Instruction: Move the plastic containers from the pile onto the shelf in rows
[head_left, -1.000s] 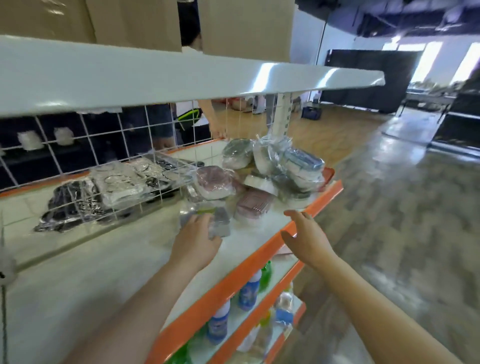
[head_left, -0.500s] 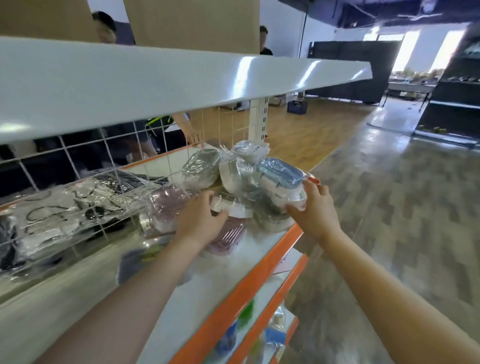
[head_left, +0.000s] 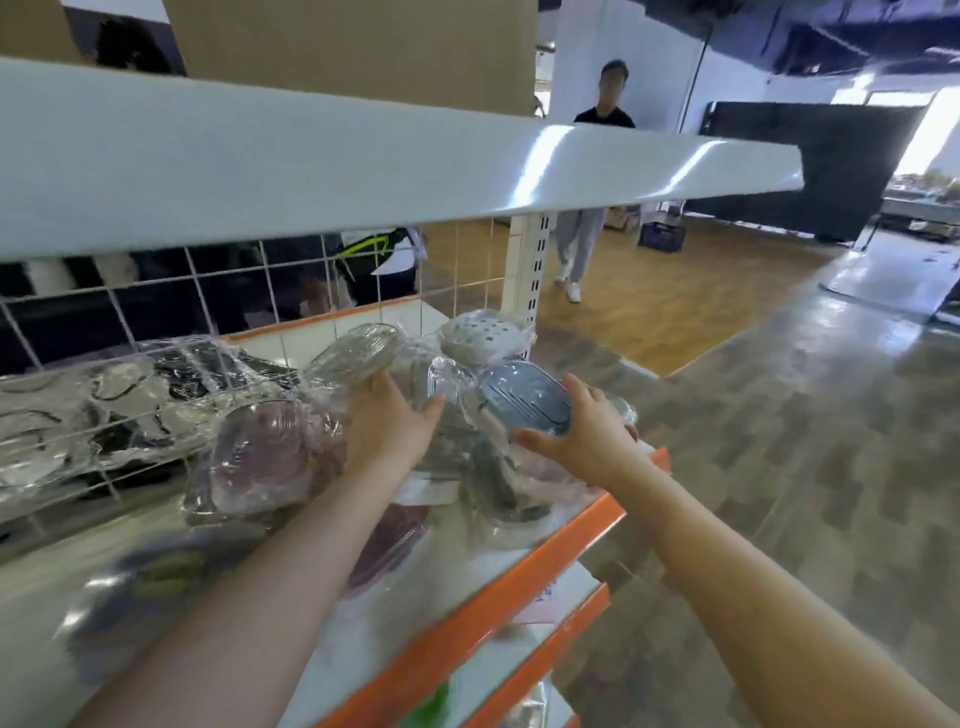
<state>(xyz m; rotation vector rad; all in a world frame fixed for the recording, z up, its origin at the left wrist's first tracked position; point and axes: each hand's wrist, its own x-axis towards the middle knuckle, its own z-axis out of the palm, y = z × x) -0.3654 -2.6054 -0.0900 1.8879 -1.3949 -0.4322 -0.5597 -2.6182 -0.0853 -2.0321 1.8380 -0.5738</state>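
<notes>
Nearest, a blurred dark packet (head_left: 156, 571) is lying on the shelf (head_left: 363, 639) under the left forearm, too smeared to identify. Both hands are now reaching deeper into the pile than a moment ago. The left hand (head_left: 389, 426) has left the pink container (head_left: 260, 452) and is pressing, fingers spread and fairly straight, against a clear wrapped container (head_left: 358, 348) beyond it. The right hand (head_left: 587, 436) is gripping the blue-lidded container (head_left: 524, 397), thumb under and fingers curled over its far end, as before. Beyond the hands a white perforated container (head_left: 483, 335) is topping the pile. Wrapping is hiding the lower containers. A person (head_left: 597, 171) is now standing behind the shelf.
</notes>
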